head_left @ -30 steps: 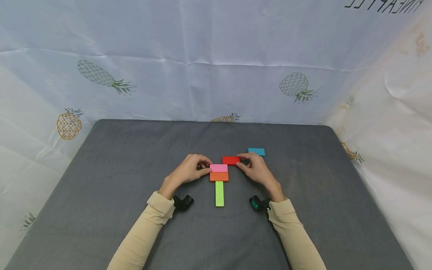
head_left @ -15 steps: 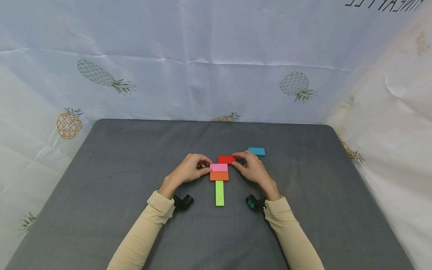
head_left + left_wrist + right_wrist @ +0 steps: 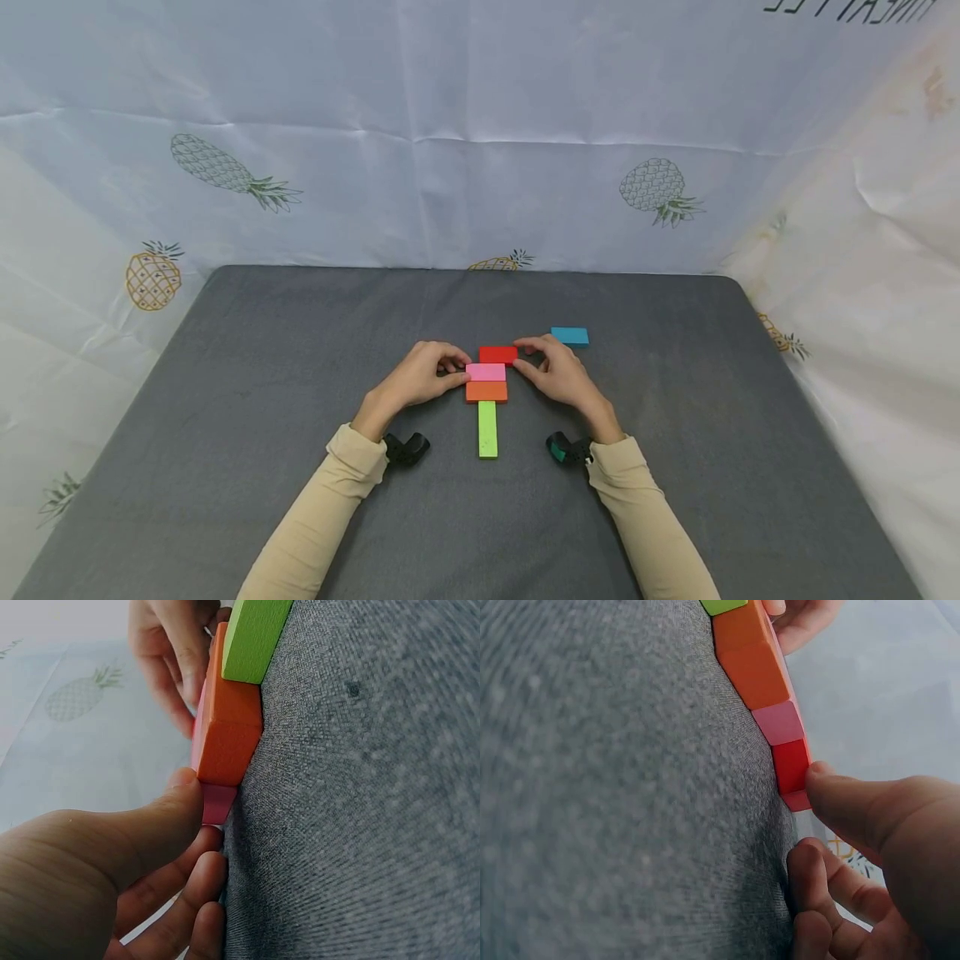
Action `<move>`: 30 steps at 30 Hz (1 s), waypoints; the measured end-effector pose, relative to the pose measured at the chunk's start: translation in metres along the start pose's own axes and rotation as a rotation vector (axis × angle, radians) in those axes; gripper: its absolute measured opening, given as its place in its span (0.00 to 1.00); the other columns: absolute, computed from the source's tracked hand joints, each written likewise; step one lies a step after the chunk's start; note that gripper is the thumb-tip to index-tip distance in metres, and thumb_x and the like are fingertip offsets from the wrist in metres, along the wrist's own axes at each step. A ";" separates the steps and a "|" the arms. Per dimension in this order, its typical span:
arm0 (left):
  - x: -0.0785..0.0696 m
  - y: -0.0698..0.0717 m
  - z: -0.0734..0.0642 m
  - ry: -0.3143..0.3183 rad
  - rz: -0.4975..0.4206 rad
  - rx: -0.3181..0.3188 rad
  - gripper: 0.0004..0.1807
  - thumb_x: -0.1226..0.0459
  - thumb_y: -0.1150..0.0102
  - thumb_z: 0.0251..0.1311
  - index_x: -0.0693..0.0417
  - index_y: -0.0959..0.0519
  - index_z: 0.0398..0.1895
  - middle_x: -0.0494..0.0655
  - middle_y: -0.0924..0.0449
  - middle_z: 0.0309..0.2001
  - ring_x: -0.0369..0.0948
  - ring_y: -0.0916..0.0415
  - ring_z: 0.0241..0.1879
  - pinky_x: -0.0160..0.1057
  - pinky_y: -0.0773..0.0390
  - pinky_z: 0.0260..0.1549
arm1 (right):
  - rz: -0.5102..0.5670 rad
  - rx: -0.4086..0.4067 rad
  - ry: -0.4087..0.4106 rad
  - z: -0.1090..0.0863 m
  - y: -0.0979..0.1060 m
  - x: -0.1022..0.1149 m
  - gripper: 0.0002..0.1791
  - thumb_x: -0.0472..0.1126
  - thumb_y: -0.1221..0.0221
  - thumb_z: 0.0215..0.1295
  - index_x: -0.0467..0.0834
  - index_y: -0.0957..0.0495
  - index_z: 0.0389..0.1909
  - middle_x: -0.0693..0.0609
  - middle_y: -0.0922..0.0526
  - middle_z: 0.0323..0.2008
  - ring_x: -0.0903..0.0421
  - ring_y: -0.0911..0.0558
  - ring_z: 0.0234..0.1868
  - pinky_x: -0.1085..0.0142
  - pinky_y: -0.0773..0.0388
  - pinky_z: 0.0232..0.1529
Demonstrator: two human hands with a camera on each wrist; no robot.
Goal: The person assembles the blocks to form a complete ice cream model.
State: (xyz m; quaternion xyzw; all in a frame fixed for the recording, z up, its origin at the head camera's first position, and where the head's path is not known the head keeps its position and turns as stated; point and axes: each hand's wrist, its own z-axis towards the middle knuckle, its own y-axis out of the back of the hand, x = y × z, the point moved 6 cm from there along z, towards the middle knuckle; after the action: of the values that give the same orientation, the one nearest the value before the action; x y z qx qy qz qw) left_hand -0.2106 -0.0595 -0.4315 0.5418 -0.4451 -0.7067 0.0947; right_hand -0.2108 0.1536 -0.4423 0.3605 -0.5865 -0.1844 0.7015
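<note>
Flat on the grey tabletop, a red block point(image 3: 498, 356) lies against the far side of a pink block point(image 3: 486, 372), offset slightly to the right. An orange block point(image 3: 487, 392) sits on the near side of the pink one, and a green block point(image 3: 487, 429) runs lengthwise toward me from it. My right hand point(image 3: 561, 375) pinches the right end of the red block between thumb point(image 3: 840, 796) and fingers. At the pink block's left end, my left hand point(image 3: 422, 375) pinches with its thumb point(image 3: 169, 817) near the orange corner.
A blue block point(image 3: 570, 337) lies just beyond my right hand, partly behind it. The grey table point(image 3: 300, 333) ends at a hanging white cloth point(image 3: 360, 200) with pineapple prints. Dark wrist devices point(image 3: 407, 450) sit below both hands.
My right hand has slid the red block leftward along the far side of the pink block. My left hand and the other blocks have stayed where they were.
</note>
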 end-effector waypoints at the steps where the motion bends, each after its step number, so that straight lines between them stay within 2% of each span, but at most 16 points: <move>1: 0.000 0.000 0.000 -0.002 0.001 0.000 0.13 0.64 0.33 0.66 0.60 0.14 0.50 0.53 0.12 0.45 0.40 0.18 0.40 0.41 0.17 0.45 | -0.002 0.000 -0.002 0.000 0.000 0.000 0.22 0.42 0.35 0.69 0.39 0.20 0.61 0.39 0.20 0.49 0.59 0.26 0.27 0.69 0.28 0.32; 21: 0.004 -0.001 0.001 0.000 -0.006 -0.004 0.13 0.63 0.32 0.65 0.60 0.14 0.50 0.52 0.13 0.46 0.39 0.18 0.40 0.41 0.17 0.46 | -0.092 0.012 -0.035 0.001 -0.005 0.004 0.22 0.47 0.36 0.70 0.47 0.19 0.63 0.43 0.21 0.48 0.58 0.28 0.29 0.68 0.31 0.30; 30: 0.005 -0.001 0.001 0.000 -0.016 -0.009 0.13 0.64 0.32 0.65 0.60 0.15 0.50 0.53 0.13 0.46 0.40 0.17 0.40 0.41 0.17 0.46 | -0.092 -0.008 -0.040 0.001 -0.004 0.004 0.21 0.46 0.36 0.71 0.46 0.19 0.62 0.42 0.20 0.49 0.57 0.27 0.30 0.69 0.30 0.31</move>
State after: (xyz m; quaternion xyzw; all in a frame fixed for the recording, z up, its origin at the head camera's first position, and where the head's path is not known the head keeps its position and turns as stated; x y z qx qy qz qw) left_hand -0.2132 -0.0615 -0.4354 0.5449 -0.4374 -0.7095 0.0914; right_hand -0.2103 0.1478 -0.4426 0.3805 -0.5824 -0.2261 0.6819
